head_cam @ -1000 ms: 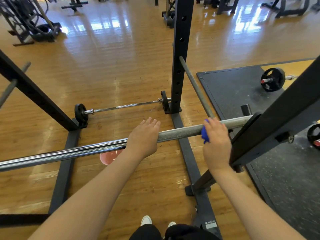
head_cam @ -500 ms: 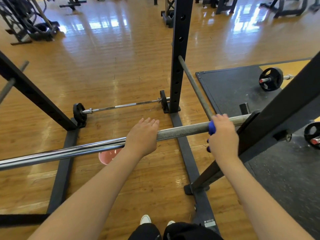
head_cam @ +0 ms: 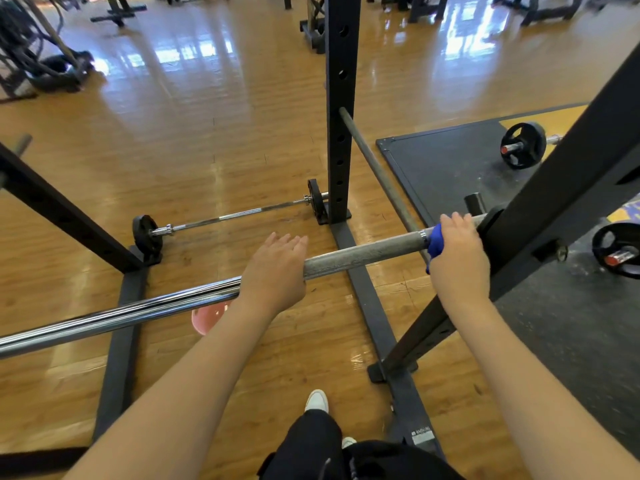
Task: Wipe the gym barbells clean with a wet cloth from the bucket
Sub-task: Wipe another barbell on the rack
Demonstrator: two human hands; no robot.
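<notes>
The right hand (head_cam: 456, 252), its fingers curled around a blue wet cloth (head_cam: 435, 241) wrapped on the long grey steel barbell (head_cam: 363, 252), has slid along the bar and now sits just beside the black rack upright (head_cam: 554, 206). One second ago it was nearer the middle. The left hand (head_cam: 275, 275) stays flat on the same bar, fingers straight and close together. This end seems nearly wiped (the pink bucket (head_cam: 207, 318) waits on the floor below the barbell).
</notes>
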